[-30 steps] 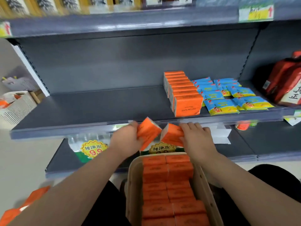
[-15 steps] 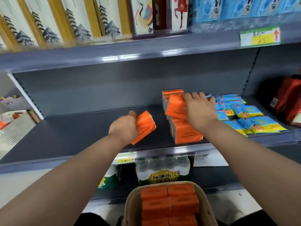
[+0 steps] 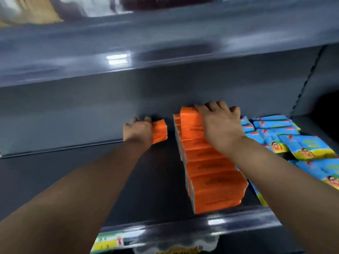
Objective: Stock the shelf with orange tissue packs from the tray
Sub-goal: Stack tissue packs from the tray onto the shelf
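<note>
Your left hand (image 3: 137, 131) is clamped round one orange tissue pack (image 3: 159, 132), low at the back of the grey shelf (image 3: 146, 180), just left of the row of orange packs (image 3: 211, 171) and apart from it. Your right hand (image 3: 218, 125) lies over a second pack (image 3: 190, 125) standing proud at the rear of that row, fingers curled over its far edge; thumb hidden. Tray out of view.

Judgement: packs look light, soft and film-wrapped, so probably slippery and easily dented. Take each across its short sides, thumb opposite fingers, firm but not crushing. Blue packets (image 3: 308, 149) lie just right of the row.
</note>
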`<state>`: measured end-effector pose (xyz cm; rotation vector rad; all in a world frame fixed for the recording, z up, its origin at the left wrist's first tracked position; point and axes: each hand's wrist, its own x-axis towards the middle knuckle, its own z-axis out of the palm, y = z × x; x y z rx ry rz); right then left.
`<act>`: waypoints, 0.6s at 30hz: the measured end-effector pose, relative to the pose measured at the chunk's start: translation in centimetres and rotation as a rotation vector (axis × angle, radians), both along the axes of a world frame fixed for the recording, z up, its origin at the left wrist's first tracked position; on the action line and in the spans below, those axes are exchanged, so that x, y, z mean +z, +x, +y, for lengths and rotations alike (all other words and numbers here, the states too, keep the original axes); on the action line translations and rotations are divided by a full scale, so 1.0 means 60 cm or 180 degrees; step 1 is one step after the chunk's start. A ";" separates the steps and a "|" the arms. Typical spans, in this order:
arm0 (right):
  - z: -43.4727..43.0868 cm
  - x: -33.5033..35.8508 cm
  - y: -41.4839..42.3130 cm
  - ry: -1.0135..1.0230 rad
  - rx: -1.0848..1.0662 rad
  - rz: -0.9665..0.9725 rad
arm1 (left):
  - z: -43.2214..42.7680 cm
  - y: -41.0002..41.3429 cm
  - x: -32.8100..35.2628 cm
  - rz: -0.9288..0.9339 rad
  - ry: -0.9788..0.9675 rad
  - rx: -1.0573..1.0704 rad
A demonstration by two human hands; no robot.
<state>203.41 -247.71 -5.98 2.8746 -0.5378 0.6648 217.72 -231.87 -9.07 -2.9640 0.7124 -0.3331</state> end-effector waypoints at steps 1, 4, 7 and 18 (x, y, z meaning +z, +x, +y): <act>-0.005 -0.002 0.005 0.0020 0.0037 0.0017 | -0.010 0.016 -0.004 -0.0033 0.0028 0.0028; -0.017 -0.006 0.010 0.0018 0.0163 -0.0017 | -0.037 0.053 -0.016 -0.0044 -0.0161 -0.0050; -0.024 -0.008 0.007 0.0010 0.0198 -0.0081 | -0.058 0.070 -0.026 -0.0096 -0.0398 -0.0210; 0.013 0.023 0.018 0.0321 0.0170 -0.0178 | 0.011 0.052 -0.012 -0.0108 -0.1168 -0.0346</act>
